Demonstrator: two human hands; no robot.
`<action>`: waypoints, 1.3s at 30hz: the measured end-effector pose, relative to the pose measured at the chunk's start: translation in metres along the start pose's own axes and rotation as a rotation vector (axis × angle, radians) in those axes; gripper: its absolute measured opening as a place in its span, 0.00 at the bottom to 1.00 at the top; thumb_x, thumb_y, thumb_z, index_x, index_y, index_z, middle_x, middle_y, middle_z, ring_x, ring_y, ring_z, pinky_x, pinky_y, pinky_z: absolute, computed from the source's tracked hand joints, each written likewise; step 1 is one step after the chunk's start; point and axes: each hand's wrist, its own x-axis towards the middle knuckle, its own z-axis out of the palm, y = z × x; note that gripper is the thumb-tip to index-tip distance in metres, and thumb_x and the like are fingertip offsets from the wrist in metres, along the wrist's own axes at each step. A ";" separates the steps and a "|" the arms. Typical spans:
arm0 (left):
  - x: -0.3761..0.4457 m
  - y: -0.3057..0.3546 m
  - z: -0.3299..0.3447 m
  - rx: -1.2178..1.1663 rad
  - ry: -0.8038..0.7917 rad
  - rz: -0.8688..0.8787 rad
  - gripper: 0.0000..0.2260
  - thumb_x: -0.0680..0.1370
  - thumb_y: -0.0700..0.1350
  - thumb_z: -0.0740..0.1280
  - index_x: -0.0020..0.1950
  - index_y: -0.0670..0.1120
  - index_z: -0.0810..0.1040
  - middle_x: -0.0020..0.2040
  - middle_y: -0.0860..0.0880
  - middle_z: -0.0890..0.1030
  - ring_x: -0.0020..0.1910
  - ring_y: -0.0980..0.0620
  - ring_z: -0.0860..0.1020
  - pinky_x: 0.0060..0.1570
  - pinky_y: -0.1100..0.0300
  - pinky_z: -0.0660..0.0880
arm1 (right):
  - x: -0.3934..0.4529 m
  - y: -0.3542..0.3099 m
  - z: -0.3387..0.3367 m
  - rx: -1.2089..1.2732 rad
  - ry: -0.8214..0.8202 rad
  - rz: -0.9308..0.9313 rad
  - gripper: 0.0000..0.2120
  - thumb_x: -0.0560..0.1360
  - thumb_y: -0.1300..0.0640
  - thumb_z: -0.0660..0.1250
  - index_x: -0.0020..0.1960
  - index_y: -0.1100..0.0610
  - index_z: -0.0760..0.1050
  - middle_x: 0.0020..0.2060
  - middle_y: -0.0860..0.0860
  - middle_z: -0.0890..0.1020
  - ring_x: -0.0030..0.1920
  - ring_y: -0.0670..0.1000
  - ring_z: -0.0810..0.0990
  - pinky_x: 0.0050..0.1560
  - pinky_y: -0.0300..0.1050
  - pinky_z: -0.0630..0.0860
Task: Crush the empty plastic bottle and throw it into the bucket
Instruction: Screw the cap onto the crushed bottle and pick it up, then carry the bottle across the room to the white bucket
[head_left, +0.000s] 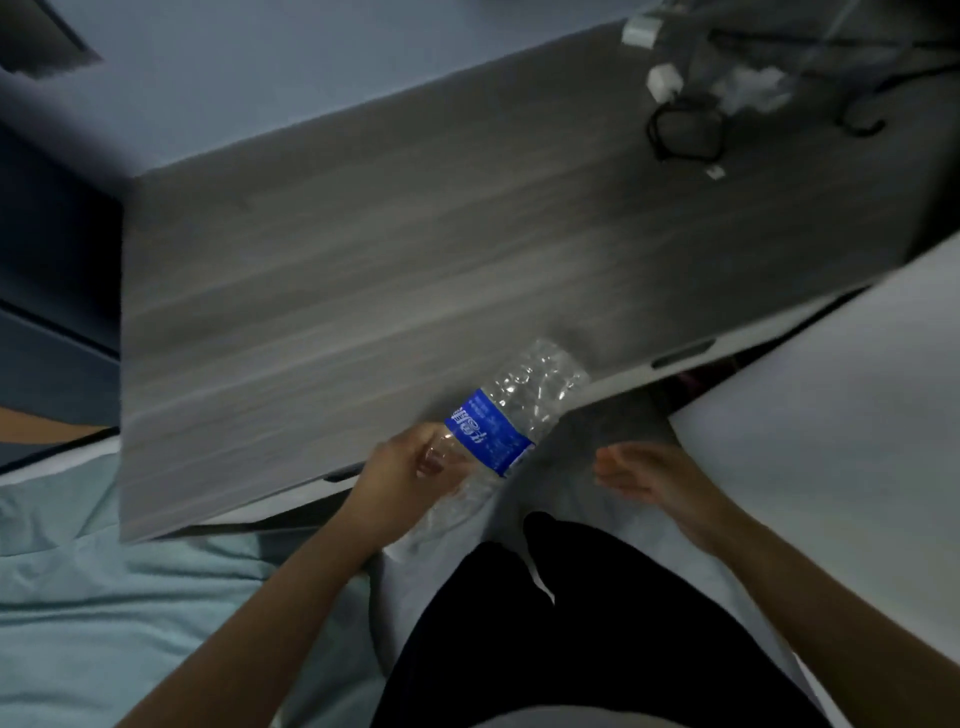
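left hand: fingers clamped on bottle
right hand: fingers apart, empty
risk: one-handed squeeze may let slick bottle slip
bucket: unseen

A grey wood-grain table carries a black cable and white adapters at its far end.

Clear bottle, blue label, grey wood grain

The plastic bottle is colourless and see-through with a bright blue label band (white print on it); the table shows streaky grey wood grain, the cloth is pale teal, and the cables are black.
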 end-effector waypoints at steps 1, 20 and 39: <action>-0.003 -0.007 0.003 0.121 -0.030 0.018 0.07 0.70 0.43 0.73 0.41 0.51 0.76 0.35 0.51 0.80 0.32 0.62 0.77 0.33 0.73 0.69 | -0.004 0.013 -0.004 -0.018 0.036 0.028 0.12 0.78 0.62 0.57 0.57 0.67 0.73 0.51 0.62 0.79 0.41 0.49 0.79 0.44 0.37 0.75; -0.045 -0.123 0.028 0.776 -0.460 0.046 0.08 0.77 0.49 0.56 0.51 0.47 0.71 0.50 0.42 0.82 0.47 0.42 0.79 0.44 0.53 0.73 | -0.182 0.292 0.040 0.261 0.690 0.386 0.09 0.77 0.55 0.59 0.41 0.52 0.76 0.44 0.55 0.82 0.43 0.53 0.80 0.49 0.48 0.72; -0.048 -0.065 0.136 1.077 -0.764 0.502 0.09 0.78 0.48 0.58 0.49 0.44 0.73 0.48 0.42 0.81 0.43 0.47 0.78 0.48 0.52 0.77 | -0.281 0.405 0.137 0.858 1.074 0.457 0.12 0.78 0.58 0.57 0.53 0.63 0.76 0.48 0.58 0.80 0.49 0.58 0.78 0.53 0.51 0.71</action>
